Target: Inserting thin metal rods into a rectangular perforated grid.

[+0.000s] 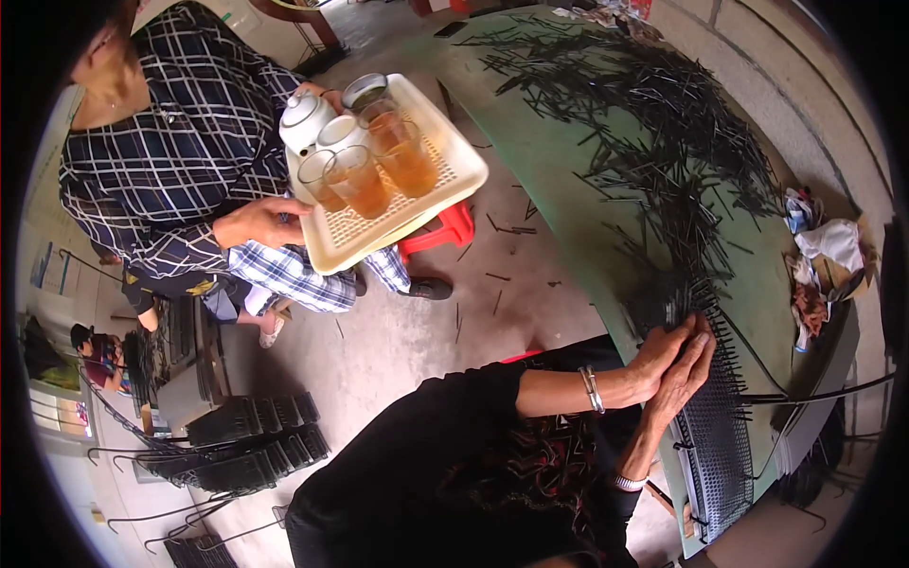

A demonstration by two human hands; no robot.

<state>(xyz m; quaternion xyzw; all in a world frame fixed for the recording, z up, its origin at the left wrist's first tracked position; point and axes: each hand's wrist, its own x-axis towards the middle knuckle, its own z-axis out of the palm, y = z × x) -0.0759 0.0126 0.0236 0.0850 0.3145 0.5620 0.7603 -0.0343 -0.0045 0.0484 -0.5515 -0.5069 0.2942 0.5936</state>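
Note:
My left hand (655, 363), with a silver bangle at its wrist, and my right hand (686, 372) press side by side at the table's near edge. Their fingers are closed around the end of a bunch of thin black sticks (674, 301); the exact grip is partly hidden. Under and beside my hands runs a long black mesh-like rack (717, 454), with stick ends poking out along its edge. More loose black sticks (663, 104) lie heaped across the green table (554, 156).
At the left, another person in a checked shirt (204, 114) holds a cream tray (327, 251) with a white teapot (305, 118) and several glasses of amber drink. Red stool (445, 232), stacked black racks (256, 440), crumpled wrappers (833, 244); sticks litter the floor.

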